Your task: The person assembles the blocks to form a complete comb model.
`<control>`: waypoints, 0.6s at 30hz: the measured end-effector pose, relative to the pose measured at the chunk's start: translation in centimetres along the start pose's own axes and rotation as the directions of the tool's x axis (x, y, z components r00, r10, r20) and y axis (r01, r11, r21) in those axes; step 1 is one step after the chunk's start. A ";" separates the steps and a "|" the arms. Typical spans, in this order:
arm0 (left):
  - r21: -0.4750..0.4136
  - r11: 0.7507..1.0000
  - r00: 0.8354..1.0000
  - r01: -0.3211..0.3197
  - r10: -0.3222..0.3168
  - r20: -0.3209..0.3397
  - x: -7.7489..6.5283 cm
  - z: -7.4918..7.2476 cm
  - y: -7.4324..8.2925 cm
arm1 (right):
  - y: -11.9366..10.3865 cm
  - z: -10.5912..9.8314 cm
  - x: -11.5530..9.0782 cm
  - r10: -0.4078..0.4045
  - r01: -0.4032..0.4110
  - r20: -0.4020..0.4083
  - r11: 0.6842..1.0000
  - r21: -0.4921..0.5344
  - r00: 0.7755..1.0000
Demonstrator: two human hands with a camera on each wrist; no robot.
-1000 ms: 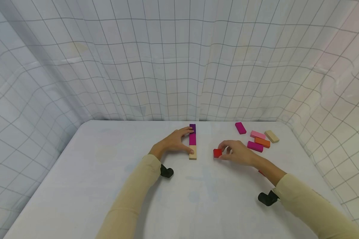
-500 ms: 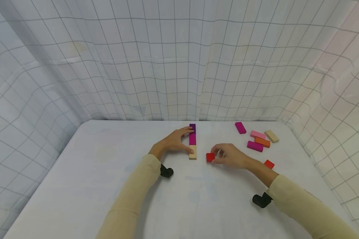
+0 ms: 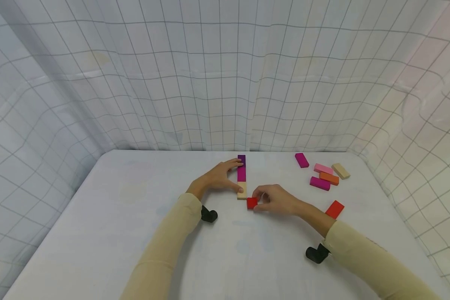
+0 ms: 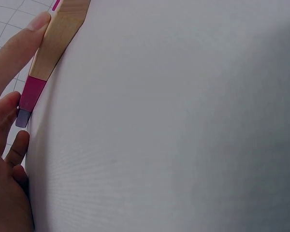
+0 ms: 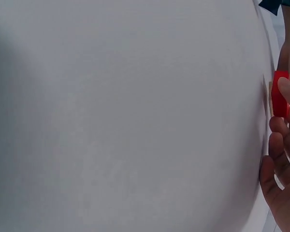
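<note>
My left hand (image 3: 216,177) spans a straight row of wooden blocks from its left side: a purple block (image 3: 241,157) at the far end, a magenta block (image 3: 241,175) in the middle, a tan block (image 3: 242,196) nearest me. Its thumb touches the tan block, and its fingertips rest by the purple one. In the left wrist view the three blocks (image 4: 58,43) stand end to end. My right hand (image 3: 279,200) pinches a red block (image 3: 251,203) between thumb and fingers, just right of the row's near end. The right wrist view shows the thumb across this red block (image 5: 279,105).
To the right lie a magenta block (image 3: 301,160), a pink block (image 3: 323,168), an orange block (image 3: 329,178), another magenta block (image 3: 320,183) and a tan block (image 3: 340,171). A second red block (image 3: 335,209) lies beside the right forearm. Gridded white cloth (image 3: 225,83) hangs behind the table.
My right hand has carried the red block left and toward me, up close to the near end of the row. More of the other red block shows. My left hand stays in place.
</note>
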State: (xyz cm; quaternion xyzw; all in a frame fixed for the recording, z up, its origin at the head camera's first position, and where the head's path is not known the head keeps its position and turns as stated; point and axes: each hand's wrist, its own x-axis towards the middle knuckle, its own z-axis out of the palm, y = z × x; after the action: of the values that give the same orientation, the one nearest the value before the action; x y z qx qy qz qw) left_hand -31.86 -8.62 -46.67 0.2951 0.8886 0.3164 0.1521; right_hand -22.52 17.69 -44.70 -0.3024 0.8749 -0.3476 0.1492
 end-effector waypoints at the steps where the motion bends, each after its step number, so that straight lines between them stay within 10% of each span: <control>1: 0.000 1.000 1.000 -0.003 0.003 0.000 0.0 0.0 0.0 | -0.1 0.1 0.1 -0.003 0.003 0.001 1.000 0.003 1.000; 18: -0.003 1.000 1.000 -0.018 0.017 -0.005 0.0 0.0 -0.1 | -1.6 2.0 0.7 -0.075 0.069 -0.038 0.986 -0.152 0.996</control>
State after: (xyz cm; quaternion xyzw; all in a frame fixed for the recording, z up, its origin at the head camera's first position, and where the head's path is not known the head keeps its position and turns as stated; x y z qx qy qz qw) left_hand -31.89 -8.70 -46.73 0.3018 0.8859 0.3200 0.1474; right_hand -21.43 15.28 -45.08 -0.3366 0.8902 -0.2923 0.0941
